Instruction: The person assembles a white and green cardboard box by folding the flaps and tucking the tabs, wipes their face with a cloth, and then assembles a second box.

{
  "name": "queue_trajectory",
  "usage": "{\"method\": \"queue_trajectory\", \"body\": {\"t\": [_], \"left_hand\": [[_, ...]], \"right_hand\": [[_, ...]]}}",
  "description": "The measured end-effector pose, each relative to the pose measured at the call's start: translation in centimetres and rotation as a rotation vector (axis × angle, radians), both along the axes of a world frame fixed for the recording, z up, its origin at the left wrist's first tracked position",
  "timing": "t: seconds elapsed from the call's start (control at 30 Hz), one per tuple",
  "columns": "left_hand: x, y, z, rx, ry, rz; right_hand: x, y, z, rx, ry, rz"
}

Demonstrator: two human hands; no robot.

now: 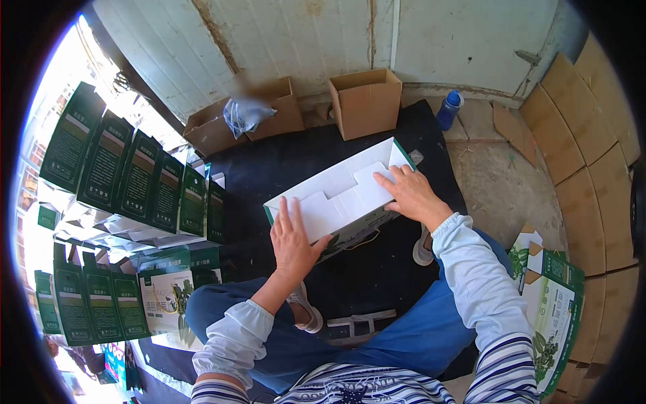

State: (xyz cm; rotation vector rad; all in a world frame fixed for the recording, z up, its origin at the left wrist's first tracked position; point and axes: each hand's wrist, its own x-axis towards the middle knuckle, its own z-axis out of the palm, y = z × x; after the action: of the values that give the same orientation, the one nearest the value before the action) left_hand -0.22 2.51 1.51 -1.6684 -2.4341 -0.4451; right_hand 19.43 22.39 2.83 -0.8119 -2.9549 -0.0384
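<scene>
A long carton (349,176), green outside and white inside, stands tilted in front of me with its top open. Inner white flaps (363,190) lie folded over its bottom. My left hand (293,244) grips the near left corner, fingers over the rim and thumb along the outer near side. At the opposite end, my right hand (414,194) holds the right corner, with fingertips inside against the white flap and thumb by the near rim. Part of the near wall is hidden behind the hands.
Green printed cartons (145,178) stand stacked on the left. Brown boxes (367,104) and a blue bottle (449,111) are by the back wall. Cardboard boxes (599,182) are piled at right, beside another green carton (555,303). Black sheeting (256,178) covers the floor.
</scene>
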Motion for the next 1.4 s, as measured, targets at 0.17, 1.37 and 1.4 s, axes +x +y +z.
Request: {"method": "queue_trajectory", "body": {"t": [0.17,1.37,1.4], "left_hand": [[-0.4,0.2,-1.9,-0.043,0.057,-0.299],[-9.8,-0.9,-5.9,0.01,-2.179,0.447],[-10.0,-0.7,-5.0,0.077,-2.146,0.409]], "right_hand": [[-0.3,0.2,-0.4,0.038,0.03,0.048],[4.8,5.6,-2.8,-1.438,0.538,-0.78],[5.0,5.6,-1.6,-1.461,0.609,-0.748]]}}
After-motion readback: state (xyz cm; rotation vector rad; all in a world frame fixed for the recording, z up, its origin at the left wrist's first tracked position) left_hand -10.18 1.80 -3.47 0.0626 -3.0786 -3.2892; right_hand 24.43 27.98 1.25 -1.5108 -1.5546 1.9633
